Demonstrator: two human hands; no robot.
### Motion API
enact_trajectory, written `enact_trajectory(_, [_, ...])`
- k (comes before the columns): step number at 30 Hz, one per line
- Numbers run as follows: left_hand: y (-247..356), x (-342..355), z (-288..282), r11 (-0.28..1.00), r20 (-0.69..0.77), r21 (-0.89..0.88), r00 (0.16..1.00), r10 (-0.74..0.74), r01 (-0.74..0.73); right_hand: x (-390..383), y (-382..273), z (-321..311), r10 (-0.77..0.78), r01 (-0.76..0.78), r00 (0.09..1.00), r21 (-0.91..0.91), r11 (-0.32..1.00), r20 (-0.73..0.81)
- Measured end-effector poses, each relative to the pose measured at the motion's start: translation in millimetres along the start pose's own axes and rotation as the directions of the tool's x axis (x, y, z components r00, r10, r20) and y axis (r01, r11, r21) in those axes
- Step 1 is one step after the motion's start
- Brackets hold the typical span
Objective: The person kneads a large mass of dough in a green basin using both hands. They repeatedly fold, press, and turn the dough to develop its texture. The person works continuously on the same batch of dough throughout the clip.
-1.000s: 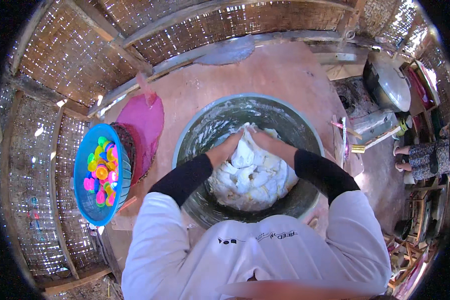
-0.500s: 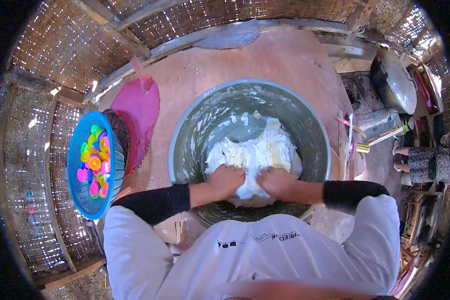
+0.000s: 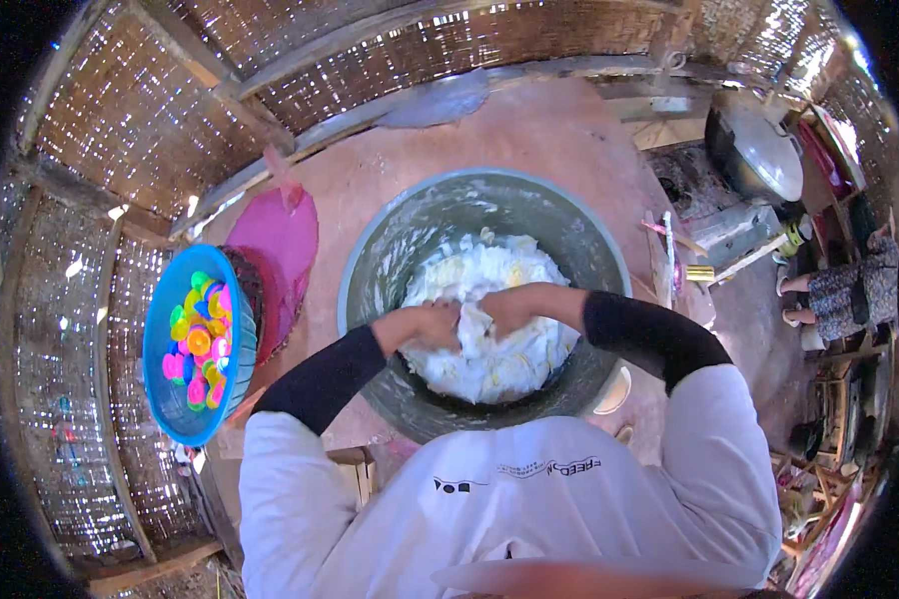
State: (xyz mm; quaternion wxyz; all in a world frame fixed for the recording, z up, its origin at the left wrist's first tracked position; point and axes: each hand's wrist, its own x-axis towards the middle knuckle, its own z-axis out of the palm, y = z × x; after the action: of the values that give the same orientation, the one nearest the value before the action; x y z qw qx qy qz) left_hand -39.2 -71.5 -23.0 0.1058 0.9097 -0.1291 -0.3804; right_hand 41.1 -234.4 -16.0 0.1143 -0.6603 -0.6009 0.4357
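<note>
A large grey-green basin (image 3: 390, 250) holds a lumpy mass of white dough (image 3: 509, 364) with faint yellow streaks. My left hand (image 3: 436, 324) is pressed into the dough's middle, its fingers curled and partly sunk in it. Close beside it, my right hand (image 3: 509, 307) grips a raised fold of the dough, fingertips hidden. Both forearms wear black sleeves and reach in over the basin's near rim. Smears of dough coat the basin's inner wall.
A blue plastic basket (image 3: 150, 369) of colourful small plastic pieces (image 3: 200, 339) stands at left, beside a pink mat (image 3: 275, 235). At right are a large lidded pot (image 3: 759, 155) and a gold-coloured can (image 3: 700, 273). Another person (image 3: 839, 295) is at the far right.
Both hands have moved up, away from me, to the dough's middle. The dough, earlier stretched with a raised lump at right, now lies as a rounder, more broken mass.
</note>
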Motion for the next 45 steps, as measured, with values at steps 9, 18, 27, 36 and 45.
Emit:
enact_trajectory(9, [-51, 29, -59, 0.896, -0.422, -0.408, 0.906, -0.012, -0.178, -93, -9, 29, 0.819, -0.161, 0.384, 0.843, 0.514, -0.426])
enact_trajectory(18, [-75, 154, 9, 0.541, -0.414, -0.802, 0.888, -0.198, -0.253, -3, 69, 28, 0.86, -0.443, 0.139, 0.746, 0.497, -0.49])
enact_trajectory(27, [-45, 163, -15, 0.32, -0.521, -0.837, 0.824, -0.223, -0.443, 36, 113, -18, 0.696, -0.461, 0.365, 0.529, 0.712, -0.618])
enact_trajectory(36, [-63, 117, 23, 0.072, -0.124, -0.989, 0.991, 0.053, -0.127, 10, 44, -3, 0.61, -0.466, 0.611, 0.393, 0.792, -0.504])
enact_trajectory(45, [34, -74, 28, 0.939, -0.28, 0.09, 0.896, 0.344, -0.333, -91, -49, 72, -0.07, -0.094, 0.88, -0.316, 0.944, -0.47])
